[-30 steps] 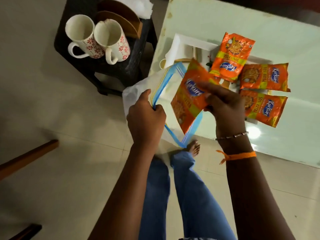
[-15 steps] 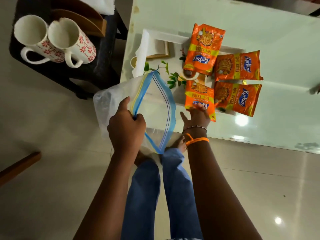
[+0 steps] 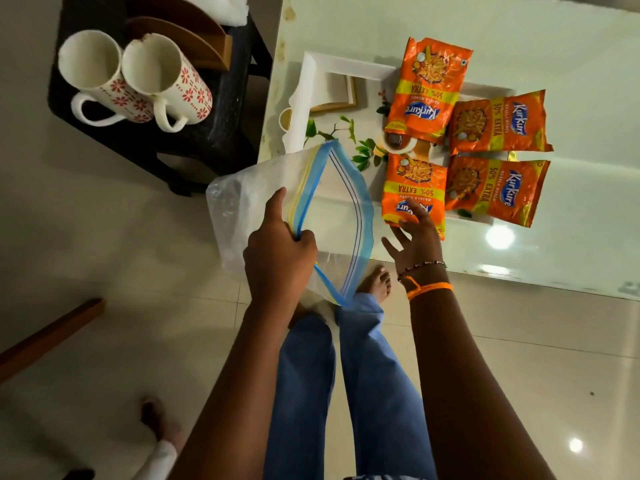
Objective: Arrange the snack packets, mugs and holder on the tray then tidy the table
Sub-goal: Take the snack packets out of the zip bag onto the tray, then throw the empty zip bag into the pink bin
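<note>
While the left hand (image 3: 277, 251) pinches the blue zip edge of a clear bag (image 3: 273, 202), the right hand (image 3: 414, 233) rests spread fingers on the nearest of four orange snack packets (image 3: 414, 192), seemingly flat on the white tray (image 3: 346, 67) on the counter (image 3: 571, 46); two floral mugs (image 3: 138, 81) stand on a dark stool (image 3: 207, 140).

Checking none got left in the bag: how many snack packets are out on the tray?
4, in a two-by-two block: far-left packet, far-right packet, near-left packet under the right hand's fingertips, near-right packet. The zip bag looks empty.
</note>
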Action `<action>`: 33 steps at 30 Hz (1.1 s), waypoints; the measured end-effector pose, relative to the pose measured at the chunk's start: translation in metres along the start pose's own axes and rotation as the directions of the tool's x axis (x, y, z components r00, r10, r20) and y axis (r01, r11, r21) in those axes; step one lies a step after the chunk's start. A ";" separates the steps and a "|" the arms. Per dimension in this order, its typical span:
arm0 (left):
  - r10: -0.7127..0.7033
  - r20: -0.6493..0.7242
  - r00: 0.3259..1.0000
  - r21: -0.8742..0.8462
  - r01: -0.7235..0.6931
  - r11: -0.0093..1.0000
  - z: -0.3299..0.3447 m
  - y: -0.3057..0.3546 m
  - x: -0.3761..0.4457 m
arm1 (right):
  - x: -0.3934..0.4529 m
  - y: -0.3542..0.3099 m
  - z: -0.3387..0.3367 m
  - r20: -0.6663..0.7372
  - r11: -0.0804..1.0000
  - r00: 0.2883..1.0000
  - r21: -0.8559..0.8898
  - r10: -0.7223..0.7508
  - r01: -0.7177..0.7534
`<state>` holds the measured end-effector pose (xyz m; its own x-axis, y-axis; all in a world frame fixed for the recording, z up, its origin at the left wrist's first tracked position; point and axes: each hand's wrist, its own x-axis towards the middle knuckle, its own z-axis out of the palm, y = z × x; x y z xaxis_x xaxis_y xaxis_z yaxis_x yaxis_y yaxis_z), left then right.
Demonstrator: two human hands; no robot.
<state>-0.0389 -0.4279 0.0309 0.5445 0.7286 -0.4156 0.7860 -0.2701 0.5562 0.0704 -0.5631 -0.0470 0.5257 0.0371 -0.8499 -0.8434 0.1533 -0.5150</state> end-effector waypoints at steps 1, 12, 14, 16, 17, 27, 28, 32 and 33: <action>-0.002 -0.003 1.000 -0.013 0.002 1.000 -0.001 0.000 -0.001 | -0.002 0.004 -0.004 0.014 0.999 0.999 -0.034 -0.030 0.030; -0.058 0.195 0.979 -0.427 0.138 0.894 -0.003 0.017 -0.005 | -0.065 0.100 0.006 0.271 0.762 0.940 -0.559 -0.207 0.328; -0.052 0.245 0.968 -0.529 0.179 0.830 -0.004 0.018 -0.004 | -0.067 0.088 0.020 0.107 0.888 0.947 -0.330 -0.302 0.320; -0.033 0.193 0.981 -0.555 0.137 0.821 -0.012 0.014 0.004 | -0.067 0.071 0.021 0.042 0.924 0.951 -0.225 -0.307 0.308; -0.017 0.141 0.990 -0.548 0.092 0.832 -0.018 0.011 0.010 | -0.067 0.062 0.016 0.089 0.923 0.948 -0.216 -0.307 0.319; 0.057 0.634 0.771 -0.326 0.200 0.924 -0.002 0.000 0.039 | -0.058 -0.023 -0.080 0.372 0.970 0.896 0.117 -0.241 0.213; 0.125 0.676 0.726 -0.361 0.179 0.915 0.005 0.005 0.034 | -0.055 -0.028 -0.090 0.358 0.964 0.897 0.153 -0.260 0.218; 0.279 0.634 0.721 -0.502 0.109 0.858 0.047 0.038 0.008 | -0.049 -0.043 -0.139 0.319 0.980 0.930 -0.027 -0.180 0.199; 0.284 0.627 0.725 -0.514 0.111 0.850 0.055 0.045 0.002 | -0.050 -0.041 -0.151 0.296 0.980 0.940 -0.047 -0.171 0.193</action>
<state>0.0141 -0.4736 0.0154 0.8021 0.0569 -0.5945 0.5782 0.1747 0.7969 0.0622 -0.7207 -0.0004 0.6714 0.3005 -0.6774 -0.7301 0.1113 -0.6743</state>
